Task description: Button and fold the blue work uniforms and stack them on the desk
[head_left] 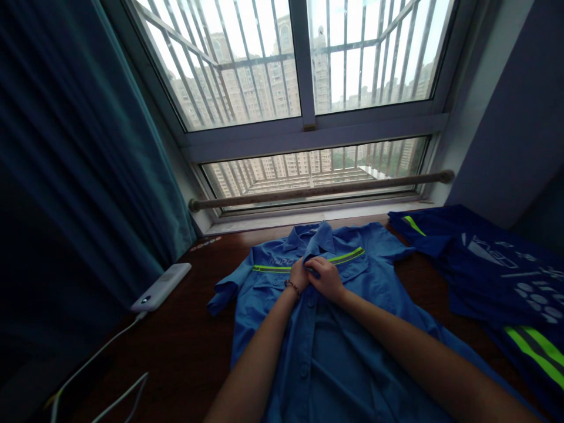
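A blue short-sleeved work shirt [268,305] lies front up on the dark wooden surface, its collar toward the window. A yellow-green reflective stripe crosses its chest, and buttons run down the front placket. At chest height, my left hand [300,275] is closed on the placket's edge; a beaded bracelet circles that wrist. Right beside it, my right hand [326,277] pinches the same front edge with bent fingers. Both hands touch each other there. Whether a button sits between the fingertips is hidden.
A dark blue garment [493,258] with white print and yellow-green stripes lies at the right. On the left, a white power bank [162,286] has a white cable [101,345] plugged in. Beyond the shirt are a horizontal rail [321,191] and a barred window; a blue curtain [88,147] hangs left.
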Motion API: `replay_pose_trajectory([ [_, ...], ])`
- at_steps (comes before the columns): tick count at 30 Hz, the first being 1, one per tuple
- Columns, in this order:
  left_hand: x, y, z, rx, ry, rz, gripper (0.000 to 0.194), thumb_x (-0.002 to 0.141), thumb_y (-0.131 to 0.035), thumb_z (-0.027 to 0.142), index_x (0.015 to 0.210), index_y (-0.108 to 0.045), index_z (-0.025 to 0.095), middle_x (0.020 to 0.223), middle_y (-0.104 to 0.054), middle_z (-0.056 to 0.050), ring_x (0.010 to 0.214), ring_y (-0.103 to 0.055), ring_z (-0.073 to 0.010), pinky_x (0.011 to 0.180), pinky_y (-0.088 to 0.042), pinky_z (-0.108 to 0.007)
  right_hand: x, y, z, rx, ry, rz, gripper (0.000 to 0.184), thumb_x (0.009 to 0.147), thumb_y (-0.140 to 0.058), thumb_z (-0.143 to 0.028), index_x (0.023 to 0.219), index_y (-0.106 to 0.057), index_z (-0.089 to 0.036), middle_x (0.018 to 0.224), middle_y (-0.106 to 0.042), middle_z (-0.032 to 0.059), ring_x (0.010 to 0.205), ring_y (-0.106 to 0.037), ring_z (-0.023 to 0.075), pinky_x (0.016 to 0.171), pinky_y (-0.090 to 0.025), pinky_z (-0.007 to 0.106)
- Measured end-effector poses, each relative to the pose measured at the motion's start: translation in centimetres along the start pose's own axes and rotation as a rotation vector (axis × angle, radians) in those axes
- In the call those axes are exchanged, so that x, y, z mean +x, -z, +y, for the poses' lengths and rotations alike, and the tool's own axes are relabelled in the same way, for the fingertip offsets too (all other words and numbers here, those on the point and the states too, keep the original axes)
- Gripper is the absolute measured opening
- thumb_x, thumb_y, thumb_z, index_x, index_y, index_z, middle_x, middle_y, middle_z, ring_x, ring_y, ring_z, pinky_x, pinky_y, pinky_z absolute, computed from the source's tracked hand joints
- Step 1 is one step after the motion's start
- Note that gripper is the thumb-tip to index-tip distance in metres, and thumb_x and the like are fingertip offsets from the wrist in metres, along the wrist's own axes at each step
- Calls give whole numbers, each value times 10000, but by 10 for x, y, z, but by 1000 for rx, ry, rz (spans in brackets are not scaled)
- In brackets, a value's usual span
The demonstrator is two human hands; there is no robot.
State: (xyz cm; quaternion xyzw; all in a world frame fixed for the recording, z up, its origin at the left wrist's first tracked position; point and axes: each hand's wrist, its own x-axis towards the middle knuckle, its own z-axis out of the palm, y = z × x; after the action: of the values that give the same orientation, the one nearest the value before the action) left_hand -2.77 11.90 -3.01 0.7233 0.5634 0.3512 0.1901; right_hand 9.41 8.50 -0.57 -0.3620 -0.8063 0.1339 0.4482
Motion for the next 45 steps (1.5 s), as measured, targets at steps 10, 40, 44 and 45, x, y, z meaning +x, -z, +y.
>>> replay_pose_trajectory([
  [10, 0, -1, -2, 166, 9, -11, 111, 742, -481, 146, 756, -589, 125, 779, -618, -63, 711, -548, -160, 657, -404, -247, 1, -3, 6, 53, -50, -68, 150, 702, -501, -94, 820, -545, -176, 790, -521, 20, 717, -491, 134, 655, -391, 232],
  [40, 5, 18, 12, 31, 169, -2, 73, 613, -597, 203, 596, -579, 134, 570, -590, -16, 591, -564, -148, 588, -412, -253, 7, -4, 34, -64, -307, -46, 160, 762, -434, -133, 785, -591, -154, 724, -582, 34, 672, -517, 132, 622, -358, 220],
  [44, 9, 32, 12, -120, 234, -107, 174, 678, -585, 278, 629, -580, 111, 531, -605, -31, 498, -573, -134, 504, -436, -240, 6, 3, 34, -63, -309, -75, 183, 688, -470, -85, 800, -591, -166, 717, -591, 29, 655, -522, 140, 608, -348, 228],
  [45, 10, 36, 13, -157, 241, -135, 196, 697, -575, 296, 655, -584, 104, 551, -617, -38, 492, -575, -128, 495, -440, -234, 5, 4, 33, -63, -311, -80, 189, 668, -476, -69, 775, -594, -171, 725, -591, 33, 660, -522, 142, 612, -346, 231],
])
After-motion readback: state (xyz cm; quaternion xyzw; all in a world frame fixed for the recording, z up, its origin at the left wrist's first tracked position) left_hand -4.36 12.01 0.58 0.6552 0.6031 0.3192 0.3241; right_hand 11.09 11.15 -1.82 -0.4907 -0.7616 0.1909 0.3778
